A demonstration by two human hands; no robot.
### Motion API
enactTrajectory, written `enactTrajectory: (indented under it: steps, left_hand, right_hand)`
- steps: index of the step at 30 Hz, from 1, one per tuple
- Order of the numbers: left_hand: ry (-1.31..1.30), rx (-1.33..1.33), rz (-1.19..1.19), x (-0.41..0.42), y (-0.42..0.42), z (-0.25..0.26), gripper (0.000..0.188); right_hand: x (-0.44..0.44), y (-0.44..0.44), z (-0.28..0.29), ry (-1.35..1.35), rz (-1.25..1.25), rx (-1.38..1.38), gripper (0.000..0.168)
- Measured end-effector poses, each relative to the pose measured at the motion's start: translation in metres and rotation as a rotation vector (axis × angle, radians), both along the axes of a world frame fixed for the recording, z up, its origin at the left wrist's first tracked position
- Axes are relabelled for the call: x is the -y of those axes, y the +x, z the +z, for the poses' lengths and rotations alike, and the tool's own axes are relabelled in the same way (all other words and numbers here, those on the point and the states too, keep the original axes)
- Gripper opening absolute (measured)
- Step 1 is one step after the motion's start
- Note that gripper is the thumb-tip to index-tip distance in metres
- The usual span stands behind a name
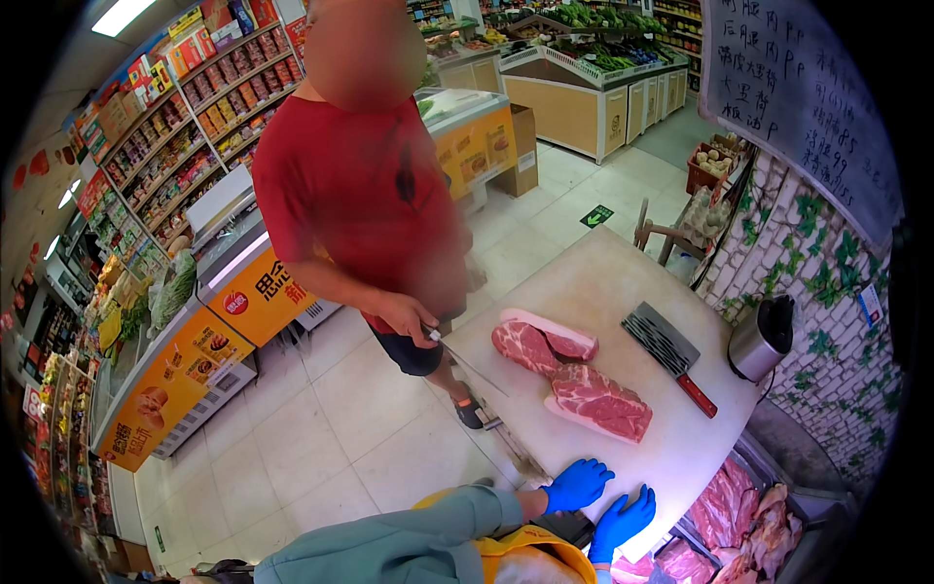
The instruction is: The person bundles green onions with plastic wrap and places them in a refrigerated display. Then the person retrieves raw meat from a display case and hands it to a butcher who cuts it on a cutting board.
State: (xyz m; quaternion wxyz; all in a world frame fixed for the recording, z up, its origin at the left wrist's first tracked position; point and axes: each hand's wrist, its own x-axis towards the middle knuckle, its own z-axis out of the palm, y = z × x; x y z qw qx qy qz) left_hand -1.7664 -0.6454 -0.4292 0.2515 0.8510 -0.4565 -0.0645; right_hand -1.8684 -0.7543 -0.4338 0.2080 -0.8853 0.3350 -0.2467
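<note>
My left hand [579,486], in a blue glove, lies at the near edge of a white cutting board table [584,274] with its fingers spread. Just below it my right hand [624,520], gloved the same, rests on the board near its corner. Neither holds anything. Beyond my hands lies a slab of raw pork [602,401] with a rim of fat. Another cut of pork [527,343] lies farther off against it, beside a fat-edged strip [573,342]. To the right rests a cleaver [660,342] with a red handle [697,396].
Across the board's left edge a person in a red shirt [357,175] holds a narrow-bladed knife [471,365] pointing over it. A metal knife holder [759,342] stands at the right edge. Meat trays [686,522] sit at lower right. A freezer [211,358] stands left.
</note>
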Motion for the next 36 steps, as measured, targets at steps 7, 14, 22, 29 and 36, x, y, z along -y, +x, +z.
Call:
enactTrajectory:
  steps: [7, 14, 22, 29, 36]
  left_hand:
    - [0.020, 0.017, -0.010, 0.000, 0.000, 0.001, 0.031]
    - [-0.059, 0.012, 0.006, 0.001, 0.000, -0.007, 0.029]
    - [-0.016, 0.024, 0.002, -0.001, 0.001, -0.011, 0.030]
    - [0.168, -0.063, -0.037, 0.010, 0.007, -0.008, 0.030]
    - [-0.052, 0.101, 0.052, 0.005, 0.002, -0.007, 0.027]
  right_hand:
    - [0.000, 0.000, 0.004, -0.007, 0.004, -0.016, 0.038]
    - [0.001, 0.001, 0.005, -0.006, 0.015, -0.016, 0.038]
    - [-0.002, 0.002, 0.003, -0.023, 0.030, -0.010, 0.039]
    - [0.010, -0.001, -0.017, -0.023, 0.062, 0.067, 0.041]
    - [0.003, 0.006, 0.010, -0.065, 0.058, -0.023, 0.042]
